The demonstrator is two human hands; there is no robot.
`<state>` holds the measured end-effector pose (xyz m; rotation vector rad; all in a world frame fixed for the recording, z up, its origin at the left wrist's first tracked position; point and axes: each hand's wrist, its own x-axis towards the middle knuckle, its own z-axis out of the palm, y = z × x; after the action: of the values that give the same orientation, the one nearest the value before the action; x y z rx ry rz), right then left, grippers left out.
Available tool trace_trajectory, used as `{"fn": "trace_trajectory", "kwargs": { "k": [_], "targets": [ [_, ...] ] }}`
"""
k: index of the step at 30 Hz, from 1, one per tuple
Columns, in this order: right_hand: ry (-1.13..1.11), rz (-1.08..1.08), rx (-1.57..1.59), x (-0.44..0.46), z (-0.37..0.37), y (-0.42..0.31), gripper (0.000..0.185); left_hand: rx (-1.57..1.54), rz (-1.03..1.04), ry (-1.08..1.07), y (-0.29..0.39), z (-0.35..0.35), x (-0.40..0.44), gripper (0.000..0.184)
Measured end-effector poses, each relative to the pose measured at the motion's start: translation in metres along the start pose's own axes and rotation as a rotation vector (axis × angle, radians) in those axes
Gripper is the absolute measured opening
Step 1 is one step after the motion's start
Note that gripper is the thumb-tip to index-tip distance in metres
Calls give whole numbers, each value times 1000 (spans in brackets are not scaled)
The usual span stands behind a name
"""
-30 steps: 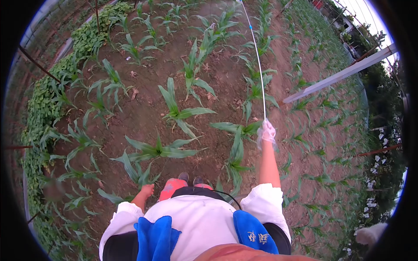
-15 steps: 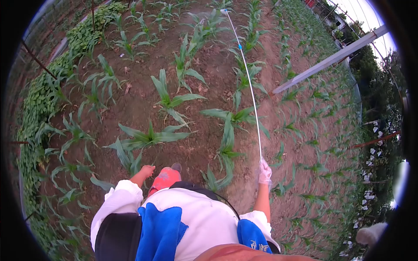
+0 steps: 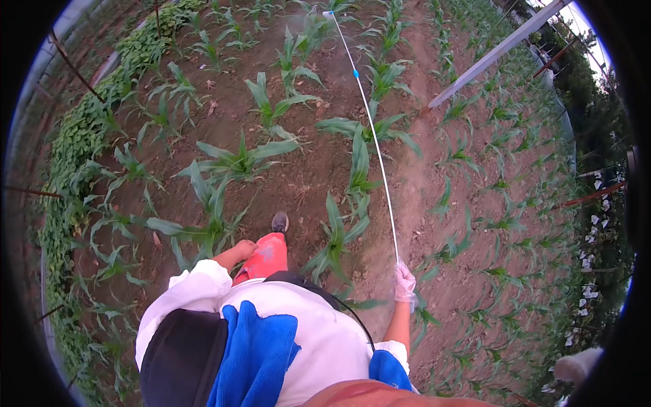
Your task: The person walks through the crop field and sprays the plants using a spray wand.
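Observation:
My right hand [image 3: 405, 281], in a thin clear glove, is closed around the lower end of a long white spray wand [image 3: 377, 144]. The wand reaches forward over the maize rows, with a blue joint partway along and a white nozzle [image 3: 329, 13] at its far tip. A faint haze hangs around the leaves by the nozzle. My left hand [image 3: 245, 249] is bare and loosely curled in front of my red-trousered leg [image 3: 264, 256]; nothing shows in it. Young maize plants [image 3: 241, 160] stand in front of me and to both sides.
A pale slanting post [image 3: 498, 54] meets the soil at the right front. Leafy vines [image 3: 74, 152] line the left edge, near thin rusty rods. Black straps and a blue towel [image 3: 254, 353] hang over my shoulders. A dark hose runs along my right side.
I have moved forward, so the plants and post sit nearer. The wand's tip has shifted left in view. A shoe has come into view beyond my leg, and my left hand now overlaps the leg.

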<state>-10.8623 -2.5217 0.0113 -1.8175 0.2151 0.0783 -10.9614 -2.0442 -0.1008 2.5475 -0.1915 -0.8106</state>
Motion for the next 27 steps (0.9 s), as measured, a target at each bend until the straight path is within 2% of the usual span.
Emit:
{"fn": "trace_trajectory", "kwargs": {
  "k": [1, 3, 4, 6, 7, 10, 15, 17, 22, 24, 27],
  "targets": [
    [5, 7, 22, -12, -6, 6, 23, 4, -3, -1, 4, 5, -10, 21],
    [9, 17, 40, -34, -13, 6, 23, -566, -455, 7, 13, 16, -30, 26],
    [11, 25, 29, -46, -18, 5, 23, -570, -455, 5, 9, 27, -38, 26],
    [21, 41, 4, -70, -27, -3, 23, -775, -658, -21, 2, 39, -51, 33],
    [23, 38, 1, -81, -30, -4, 23, -729, -606, 50, -1, 45, -60, 36],
    [48, 33, 59, -108, -35, -5, 24, -630, -551, 47, -7, 52, -76, 37],
    [82, 24, -9, -151, -23, 6, 25, -637, -503, 105, -1, 69, -107, 36],
    [100, -21, 6, -167, -4, 4, 25, -851, -519, 145, 5, 78, -133, 35],
    [133, -135, -62, -187, 49, -10, 25, -897, -601, 71, -43, 162, -192, 30],
    [127, -74, -6, -199, 69, -16, 26, -444, -401, -48, -51, 171, -231, 26],
    [103, -115, 71, -215, 89, -20, 28, -455, -285, -4, -76, 199, -279, 31]
  ]
}}
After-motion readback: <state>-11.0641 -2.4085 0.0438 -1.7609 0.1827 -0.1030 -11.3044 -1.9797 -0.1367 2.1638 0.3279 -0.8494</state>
